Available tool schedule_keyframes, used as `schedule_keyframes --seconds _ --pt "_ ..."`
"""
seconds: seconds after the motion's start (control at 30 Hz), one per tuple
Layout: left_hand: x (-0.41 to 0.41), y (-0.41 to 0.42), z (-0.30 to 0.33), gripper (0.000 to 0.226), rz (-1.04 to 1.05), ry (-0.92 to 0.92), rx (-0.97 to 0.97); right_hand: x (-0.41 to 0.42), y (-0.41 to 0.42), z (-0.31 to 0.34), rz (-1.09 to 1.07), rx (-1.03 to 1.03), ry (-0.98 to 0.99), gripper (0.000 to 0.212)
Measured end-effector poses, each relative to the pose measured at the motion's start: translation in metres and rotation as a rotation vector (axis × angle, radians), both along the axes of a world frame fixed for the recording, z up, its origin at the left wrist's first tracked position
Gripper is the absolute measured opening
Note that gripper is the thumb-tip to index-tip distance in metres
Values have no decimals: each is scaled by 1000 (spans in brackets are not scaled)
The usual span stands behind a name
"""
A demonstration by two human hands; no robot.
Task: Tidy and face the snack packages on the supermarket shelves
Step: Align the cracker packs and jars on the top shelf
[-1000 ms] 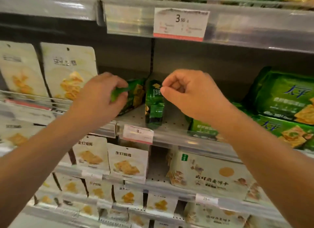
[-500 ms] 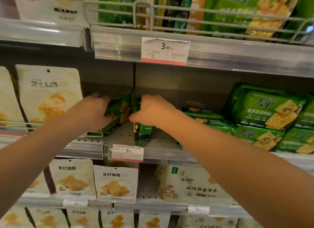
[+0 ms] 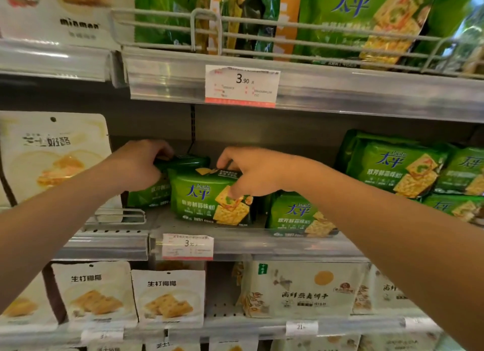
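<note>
The front pack (image 3: 209,197) stands face-out on the middle shelf (image 3: 235,243), its long axis running left-right, directly under the right hand (image 3: 251,172), which grips its top right corner. The left hand (image 3: 138,164) clamps the top of a second pack (image 3: 154,193) just behind and left, partly hidden.

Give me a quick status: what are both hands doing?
Left hand grips a green cracker pack. Right hand holds front pack, label facing out. Nothing in the way.
</note>
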State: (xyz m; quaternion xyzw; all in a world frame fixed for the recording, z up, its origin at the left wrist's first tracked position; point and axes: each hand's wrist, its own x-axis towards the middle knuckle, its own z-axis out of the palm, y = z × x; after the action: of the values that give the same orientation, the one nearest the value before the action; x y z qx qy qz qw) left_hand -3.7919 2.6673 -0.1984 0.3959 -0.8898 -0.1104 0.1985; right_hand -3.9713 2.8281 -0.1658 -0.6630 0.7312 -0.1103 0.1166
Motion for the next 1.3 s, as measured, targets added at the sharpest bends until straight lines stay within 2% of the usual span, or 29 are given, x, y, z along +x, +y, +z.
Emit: schedule_keyframes --seconds 0.13,0.33,0.43,0.6,0.73,0.87,0.93,0.97,1.03,1.07,1.1,1.17,1.3 --pt "-13 -7 -5 53 -178 103 173 -4 11 -9 31 76 57 54" --pt "-22 -12 -3 60 -379 -37 238 -15 18 -15 57 24 114 63" --pt "-21 -15 3 61 -354 -61 274 -18 20 -18 59 -6 155 59" --pt "-30 -13 3 42 -320 -152 118 -24 21 -19 64 -49 160 51" --pt "-38 -7 2 40 -412 -101 223 -30 25 -23 74 -50 152 52" --pt "-35 -6 9 25 -448 -40 355 -39 35 -22 85 -94 135 61" --pt "-30 -3 14 20 -405 30 386 -50 42 -14 53 -51 177 80" --pt "-29 0 17 43 -405 11 400 -57 46 -9 24 22 194 94" --pt "-35 9 17 99 -452 -145 406 -71 51 -3 -38 214 208 119" --pt "-41 16 18 113 -487 -241 406 -77 53 -2 -55 292 209 127" --pt "-48 22 17 119 -526 -321 414 -82 53 -3 -58 337 208 131" --pt "-61 34 17 116 -560 -406 392 -88 52 -8 -60 324 208 132" --pt "-72 43 13 98 -537 -402 232 -96 52 -14 -83 206 240 130"
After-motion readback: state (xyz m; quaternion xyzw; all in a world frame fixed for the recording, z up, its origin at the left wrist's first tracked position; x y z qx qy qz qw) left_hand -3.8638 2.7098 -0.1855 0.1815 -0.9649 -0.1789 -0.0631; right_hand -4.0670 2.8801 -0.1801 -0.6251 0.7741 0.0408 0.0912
